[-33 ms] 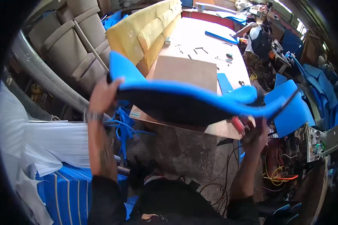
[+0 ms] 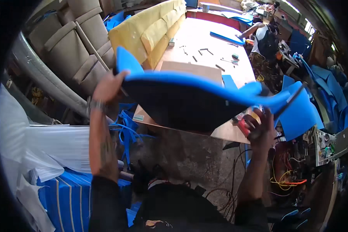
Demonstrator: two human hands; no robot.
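Observation:
A large curved blue foam panel with a black underside (image 2: 181, 100) is raised in front of me, over the near end of the table. Its blue edge faces up and its left end flares upward. My left hand (image 2: 111, 86) is closed around the left end. The fingers of my right hand (image 2: 262, 129) curl up against the underside near the right end, closed on the panel. Close to those fingers, a red object (image 2: 243, 125) shows, its kind unclear. From the right end sticks out a dark strip (image 2: 295, 98).
The pale table (image 2: 205, 36) carries a brown board (image 2: 193, 69), small tools and a blue piece (image 2: 229, 82). A yellow covered foam block (image 2: 150, 34) lines its left. At the far right a person (image 2: 265, 38) bends over the table. Blue foam blocks (image 2: 65, 201) stand lower left; cables (image 2: 232, 193) lie on the floor.
The panel has risen slightly and tilted, showing more of its black underside. My right hand has moved up a little with it, and both hands keep their hold.

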